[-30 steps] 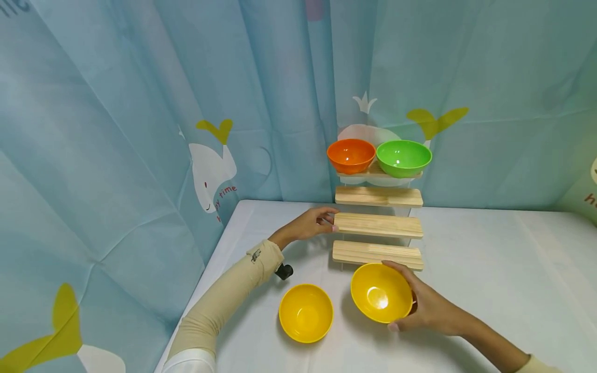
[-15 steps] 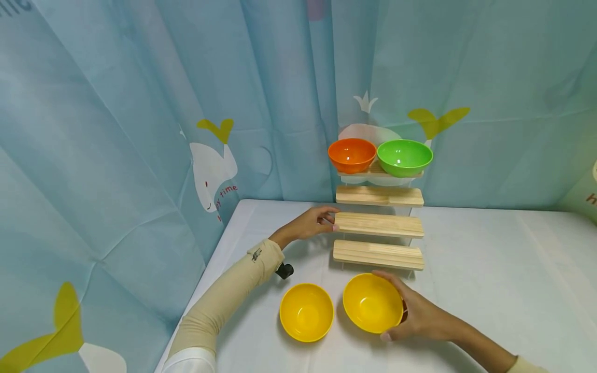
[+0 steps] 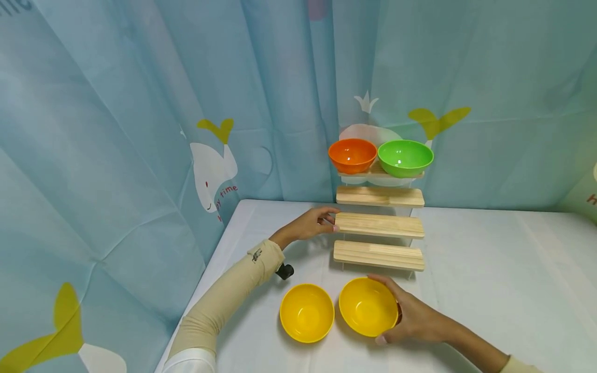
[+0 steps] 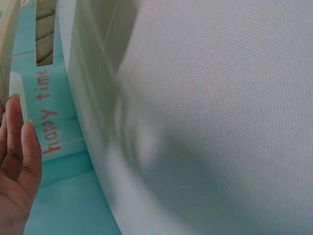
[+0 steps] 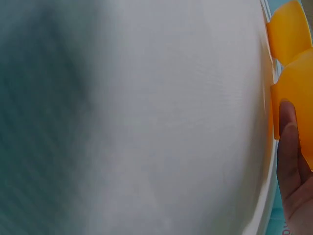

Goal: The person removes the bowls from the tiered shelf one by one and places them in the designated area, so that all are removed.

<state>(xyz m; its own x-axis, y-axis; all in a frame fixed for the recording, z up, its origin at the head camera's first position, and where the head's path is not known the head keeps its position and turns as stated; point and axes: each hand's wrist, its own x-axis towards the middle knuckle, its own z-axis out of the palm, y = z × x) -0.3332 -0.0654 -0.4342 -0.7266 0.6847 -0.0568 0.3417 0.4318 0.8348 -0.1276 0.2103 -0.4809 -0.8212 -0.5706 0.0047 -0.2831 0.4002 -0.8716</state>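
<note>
Holding a yellow bowl (image 3: 366, 306) in my right grip (image 3: 416, 317), I see another bowl (image 3: 307, 313) left of that grip; my left grip (image 3: 308, 225) pinches the wooden rack (image 3: 380, 225).

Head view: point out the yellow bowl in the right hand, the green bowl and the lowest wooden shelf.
Yellow bowl (image 3: 367, 307) in the right hand (image 3: 412, 317): head view, on its inside.
Green bowl (image 3: 404, 158): head view, on its inside.
Lowest wooden shelf (image 3: 379, 254): head view, middle of its top face.

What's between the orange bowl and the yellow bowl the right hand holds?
The head view shows the three lower wooden shelves, then a narrow strip of white tabletop.
</note>
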